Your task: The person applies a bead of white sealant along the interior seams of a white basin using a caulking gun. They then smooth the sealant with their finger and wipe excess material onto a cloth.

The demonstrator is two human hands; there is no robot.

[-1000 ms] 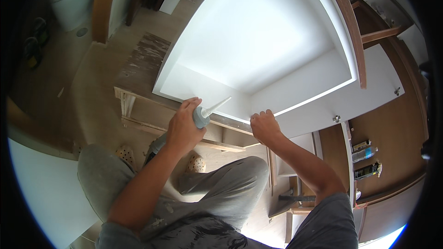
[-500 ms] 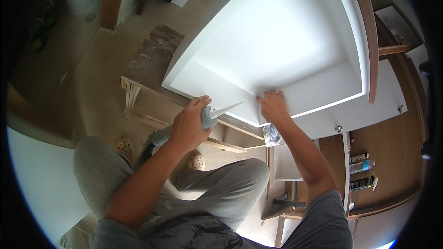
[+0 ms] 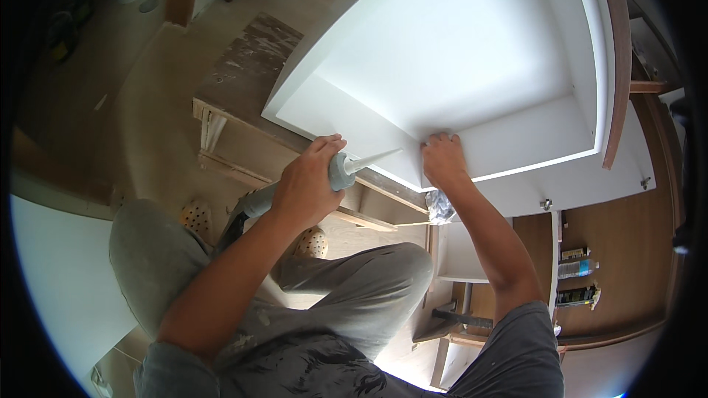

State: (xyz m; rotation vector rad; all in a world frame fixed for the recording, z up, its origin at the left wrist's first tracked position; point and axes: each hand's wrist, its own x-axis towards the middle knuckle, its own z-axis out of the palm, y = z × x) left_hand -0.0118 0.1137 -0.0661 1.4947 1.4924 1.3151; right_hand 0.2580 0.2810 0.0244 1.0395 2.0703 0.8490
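Note:
My left hand point(image 3: 306, 186) is wrapped round a grey caulking gun point(image 3: 259, 201). Its pale tapered nozzle point(image 3: 376, 160) points right, toward the white cabinet box point(image 3: 442, 51), and stays apart from my right hand. My right hand point(image 3: 445, 163) reaches over the near edge of the box into its inner corner, fingers curled and bunched together. Whether anything sits between those fingertips is hidden. The box lies with its hollow side up on a worn brown wooden stand point(image 3: 243, 77). Below my right wrist hangs a crumpled clear plastic wrap point(image 3: 440, 208).
A brown wooden frame point(image 3: 612, 88) borders the box at right. A white hinged panel point(image 3: 590, 188) lies beyond it. On a brown board sit a plastic bottle point(image 3: 577, 268) and a dark tube point(image 3: 577, 296). Perforated clogs point(image 3: 312, 242) show near my knees; a white panel point(image 3: 63, 273) stands at left.
The fingers of my right hand have curled in more tightly at the corner. My left hand keeps hold of the caulking gun, and the view has shifted slightly.

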